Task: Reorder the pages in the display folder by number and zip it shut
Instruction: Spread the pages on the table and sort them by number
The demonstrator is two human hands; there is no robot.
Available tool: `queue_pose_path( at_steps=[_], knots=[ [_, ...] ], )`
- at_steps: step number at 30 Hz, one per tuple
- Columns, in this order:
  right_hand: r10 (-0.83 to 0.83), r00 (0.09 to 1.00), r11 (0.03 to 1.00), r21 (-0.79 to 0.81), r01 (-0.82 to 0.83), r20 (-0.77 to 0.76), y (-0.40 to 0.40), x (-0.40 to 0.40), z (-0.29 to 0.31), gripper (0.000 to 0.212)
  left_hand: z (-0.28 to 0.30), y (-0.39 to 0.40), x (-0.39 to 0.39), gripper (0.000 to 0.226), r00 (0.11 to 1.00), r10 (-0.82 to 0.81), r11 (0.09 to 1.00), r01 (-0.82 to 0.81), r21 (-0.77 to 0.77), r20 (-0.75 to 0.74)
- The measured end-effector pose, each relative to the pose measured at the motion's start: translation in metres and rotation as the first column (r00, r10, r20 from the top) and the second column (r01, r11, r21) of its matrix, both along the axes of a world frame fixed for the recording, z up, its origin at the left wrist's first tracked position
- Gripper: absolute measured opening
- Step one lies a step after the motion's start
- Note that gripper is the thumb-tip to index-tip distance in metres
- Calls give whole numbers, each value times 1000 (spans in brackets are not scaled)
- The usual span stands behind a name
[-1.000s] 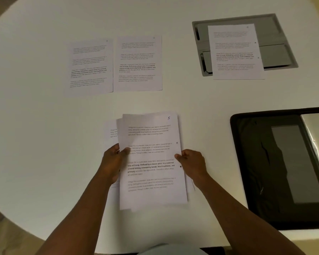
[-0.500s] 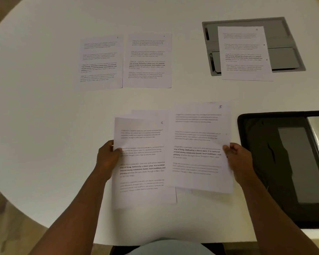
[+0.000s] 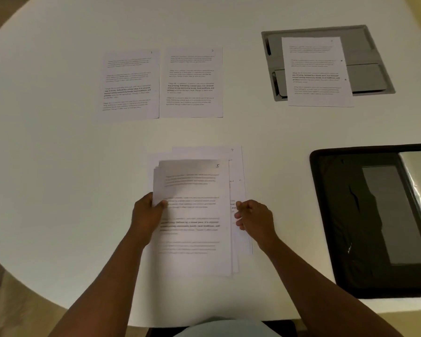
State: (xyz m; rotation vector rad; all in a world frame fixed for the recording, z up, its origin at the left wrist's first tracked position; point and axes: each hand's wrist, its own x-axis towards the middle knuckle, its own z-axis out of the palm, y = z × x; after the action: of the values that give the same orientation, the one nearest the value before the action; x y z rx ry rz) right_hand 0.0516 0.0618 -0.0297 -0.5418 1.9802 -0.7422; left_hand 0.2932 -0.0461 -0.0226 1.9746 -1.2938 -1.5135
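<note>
- Paper is what we hold nearest us: a loose stack of pages [image 3: 192, 215] on the white counter [image 3: 58, 154], the blurred top sheet marked 5, and other sheets fanned out behind and to its right.
- Our left hand [image 3: 146, 215] pinches the stack's left edge, thumb on top and fingers hidden beneath.
- Our right hand [image 3: 255, 217] sits at the right edge with fingers loosely curled, touching the fanned sheets; we cannot tell whether it actually grips one.
- We judge the risks to be a skewed stack sliding apart under a one-sided hold, and a misread number, since the handwritten digits are small and faint.
- Further right lies the black display folder [image 3: 350, 215], open and unzipped, well apart from the stack.
- Farther off, two sorted pages [image 3: 163, 83] lie side by side, edges touching.
- Farthest right, a single page [image 3: 316, 71] rests over a grey recessed panel [image 3: 370, 49] and could slip on that uneven base.
</note>
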Motion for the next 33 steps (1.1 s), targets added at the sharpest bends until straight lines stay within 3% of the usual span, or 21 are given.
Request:
queue_pose_path(
  at_steps=[5, 8, 11, 17, 20, 23, 25, 29, 33],
  knots=[
    [119, 931, 992, 9, -124, -344, 8, 13, -6, 6, 0, -1, 27, 27, 999, 10, 997, -6, 77, -48],
    [174, 888, 984, 45, -171, -425, 9, 26, -5, 36, -3, 0, 37, 27, 995, 93, 993, -91, 72, -35],
    [262, 796, 963, 203, -179, -545, 4, 35, -1, 69, -3, 2, 38, 27, 985, 166, 985, -164, 62, -41],
    [295, 790, 934, 337, -120, -537, -9, 38, 1, 79, -1, 3, 19, 23, 989, 149, 988, -149, 31, 6],
    [216, 818, 970, 211, -118, -534, -7, 42, -4, 67, -2, 3, 11, 24, 987, 134, 991, -132, -31, 83],
    [93, 849, 970, -144, -194, -520, 1, 52, -9, 24, 1, 2, 5, 26, 990, 135, 991, -134, -29, 45],
    [53, 864, 907, -338, -252, -501, 7, 56, -9, 11, 2, 0, 8, 25, 991, 129, 992, -129, -8, 26],
    [169, 835, 802, -420, -426, -524, 18, 58, -13, 16, 1, -5, 16, 33, 993, 113, 993, -113, 27, 22],
    [195, 924, 817, -467, -339, -329, 22, 62, -3, 18, 1, -4, 12, 52, 996, 76, 997, -76, 6, 50]
  ],
)
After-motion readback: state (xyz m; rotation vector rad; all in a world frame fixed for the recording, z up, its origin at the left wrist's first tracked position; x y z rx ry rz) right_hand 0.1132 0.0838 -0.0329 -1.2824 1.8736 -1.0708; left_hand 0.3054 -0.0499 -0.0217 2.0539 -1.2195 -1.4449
